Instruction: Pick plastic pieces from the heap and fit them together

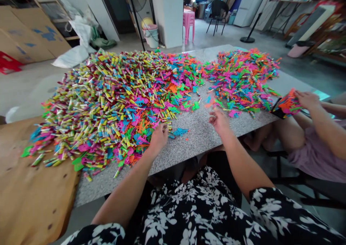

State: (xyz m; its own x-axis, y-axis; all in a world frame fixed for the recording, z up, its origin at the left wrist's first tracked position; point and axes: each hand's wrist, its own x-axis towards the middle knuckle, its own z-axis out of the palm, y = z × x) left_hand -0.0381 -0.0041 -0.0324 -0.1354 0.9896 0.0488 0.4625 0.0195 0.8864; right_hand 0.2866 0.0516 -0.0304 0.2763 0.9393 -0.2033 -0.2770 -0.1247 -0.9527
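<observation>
My left hand (159, 138) is closed at the near edge of a big heap of small striped tubes (108, 82) mixed with bright plastic pieces (146, 120). Its fingers are curled together, and what they hold is too small to make out. A few tubes and a blue plastic piece (180, 131) lie just right of it. Over the bare grey speckled tabletop (189, 144), my right hand (219, 122) is loosely curled with its fingers apart, nothing visible in it. Just beyond its fingertips, orange and blue pieces (209, 101) are smeared by motion, apart from the hand.
A second colourful heap (243, 81) covers the table's right part. At the right edge, another person's hand (308, 100) is at a black box (281, 109) full of colourful pieces. A brown wooden board (35, 187) adjoins the left side. Pink stools (188, 23) stand behind.
</observation>
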